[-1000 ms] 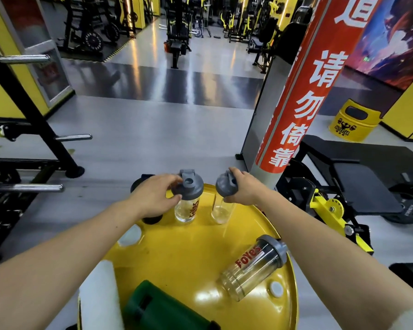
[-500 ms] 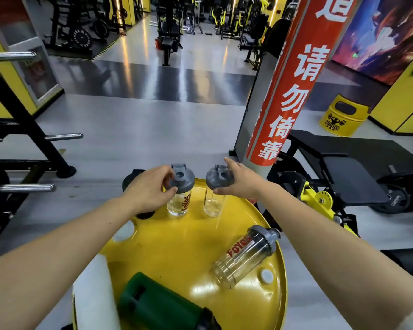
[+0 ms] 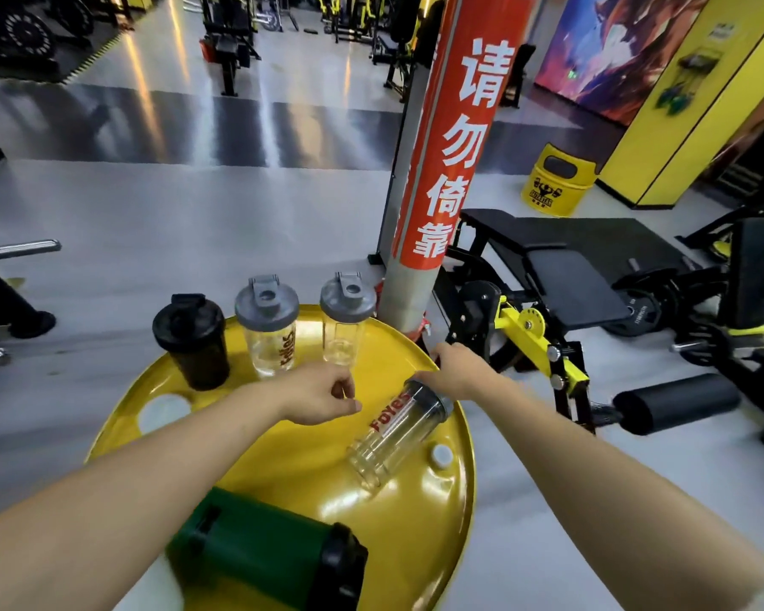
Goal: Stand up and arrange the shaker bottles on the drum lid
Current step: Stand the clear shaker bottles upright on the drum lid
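Observation:
Three shaker bottles stand upright in a row at the far edge of the yellow drum lid (image 3: 283,460): a black shaker (image 3: 193,346), a clear shaker with a grey cap and red lettering (image 3: 269,335), and a second clear grey-capped shaker (image 3: 344,321). A clear "Foyes" shaker (image 3: 391,436) lies on its side at the right of the lid. A green shaker (image 3: 261,557) lies near me. My right hand (image 3: 457,372) closes its fingers over the lying clear shaker's cap end. My left hand (image 3: 323,399) hovers just left of that bottle, loosely curled and holding nothing.
A red and grey pillar (image 3: 442,169) rises just behind the lid. A black and yellow gym bench (image 3: 548,275) stands to the right. Weight racks (image 3: 1,293) are on the left. Something white and blurred (image 3: 159,588) lies at the lid's near left.
Both hands let go of the two upright clear shakers and drew back toward me. The right hand now sits on the lying clear shaker's cap. The black shaker, previously hidden behind my left hand, now shows.

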Motion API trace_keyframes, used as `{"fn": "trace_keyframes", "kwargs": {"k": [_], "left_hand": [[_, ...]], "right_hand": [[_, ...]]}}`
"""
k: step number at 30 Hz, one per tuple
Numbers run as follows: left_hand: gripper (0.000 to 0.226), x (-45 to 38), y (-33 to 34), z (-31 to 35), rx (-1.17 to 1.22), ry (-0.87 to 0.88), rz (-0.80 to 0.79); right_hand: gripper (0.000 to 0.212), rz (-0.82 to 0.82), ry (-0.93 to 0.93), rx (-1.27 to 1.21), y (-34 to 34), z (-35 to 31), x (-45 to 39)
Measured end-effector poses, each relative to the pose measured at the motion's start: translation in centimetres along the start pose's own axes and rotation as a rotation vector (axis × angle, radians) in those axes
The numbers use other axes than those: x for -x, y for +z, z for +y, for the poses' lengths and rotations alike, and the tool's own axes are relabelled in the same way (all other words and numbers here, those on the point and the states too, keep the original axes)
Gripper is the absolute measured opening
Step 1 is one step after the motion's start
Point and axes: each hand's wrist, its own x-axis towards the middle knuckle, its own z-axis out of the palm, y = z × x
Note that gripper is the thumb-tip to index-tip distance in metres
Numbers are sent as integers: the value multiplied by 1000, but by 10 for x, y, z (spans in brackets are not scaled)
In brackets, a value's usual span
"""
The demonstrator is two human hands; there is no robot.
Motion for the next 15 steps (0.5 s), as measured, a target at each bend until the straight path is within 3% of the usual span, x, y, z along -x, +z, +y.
{"fn": "trace_keyframes", "kwargs": {"k": [4, 9, 13, 15], "left_hand": [[44, -7, 17, 1, -25, -28, -95], [44, -5, 21, -9, -14, -86, -104], [43, 2, 17, -16, 58, -138, -74], [52, 5, 13, -17, 116, -152, -38]], "right_hand": [[91, -80, 158, -40, 24, 15, -6], [95, -153, 265, -429, 26, 0, -9], [98, -137, 238, -450, 24, -16, -15], [98, -119, 124, -510, 18, -21, -15]]}}
